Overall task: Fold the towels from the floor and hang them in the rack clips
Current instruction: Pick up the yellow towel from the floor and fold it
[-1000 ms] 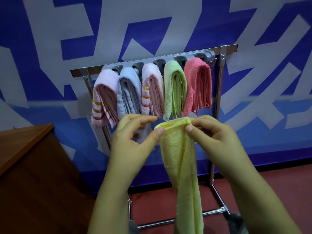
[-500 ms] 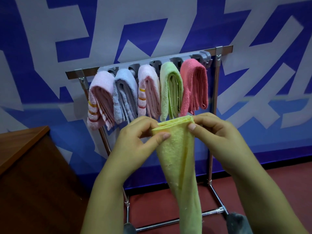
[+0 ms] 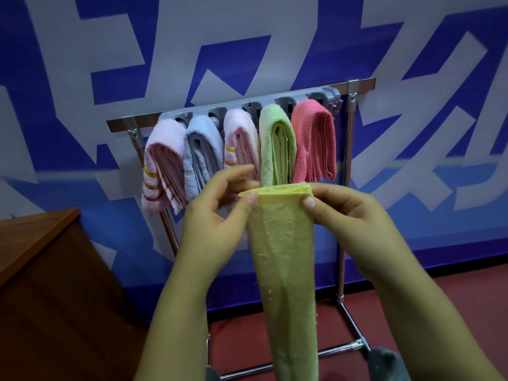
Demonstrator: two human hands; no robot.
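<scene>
Both hands pinch yellow towel point(image 3: 283, 259) top | hangs vertically

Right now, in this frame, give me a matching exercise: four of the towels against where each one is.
Things:
1. folded yellow terry towel
2. folded coral-red terry towel
3. folded light-green terry towel
4. folded pale-blue terry towel

Places:
A. second from the rack's left end
B. pinched in both hands
C. at the rack's right end
D. just left of the coral-red one

Pairs: 1-B, 2-C, 3-D, 4-A
</scene>
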